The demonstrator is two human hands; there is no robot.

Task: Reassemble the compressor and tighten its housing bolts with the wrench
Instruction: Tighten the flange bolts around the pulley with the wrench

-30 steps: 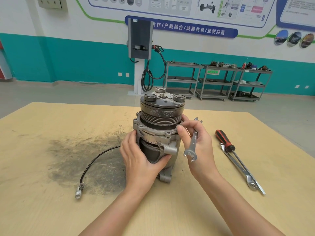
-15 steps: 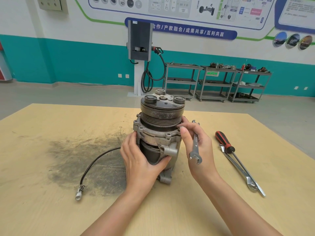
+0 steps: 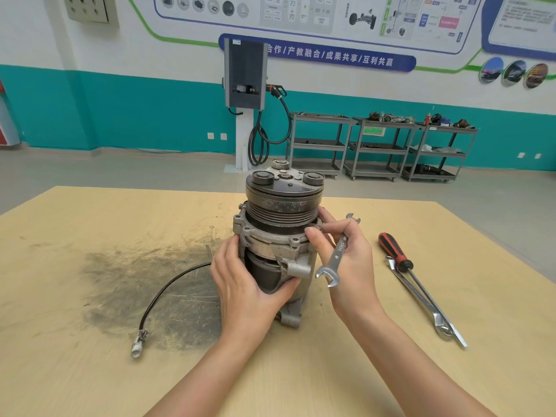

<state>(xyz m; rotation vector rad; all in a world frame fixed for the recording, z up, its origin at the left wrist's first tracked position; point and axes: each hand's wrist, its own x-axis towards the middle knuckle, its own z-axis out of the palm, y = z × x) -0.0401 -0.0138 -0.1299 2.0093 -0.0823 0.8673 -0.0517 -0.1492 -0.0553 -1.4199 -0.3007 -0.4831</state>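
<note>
Two hands are working on a compressor (image 3: 279,236) standing upright mid-counter (image 3: 75,341).
The left hand (image 3: 249,284) is gripping its lower body, fingers curled around. The right hand (image 3: 346,260) is holding a wrench (image 3: 338,251) while its fingertips (image 3: 311,233) are touching the housing flange. A screwdriver (image 3: 397,254) is lying farther right.

Compressor (image 3: 278,236): standing upright at the table's middle, dark grooved pulley on top with three round bosses on its face, grey cast housing flange with bolt ears beneath, dark cylindrical body below, mounting lug at the near base. Open-ended wrench (image 3: 338,251): silver, tilted, one jaw low and near, the other high and far, just right of the housing.
</note>
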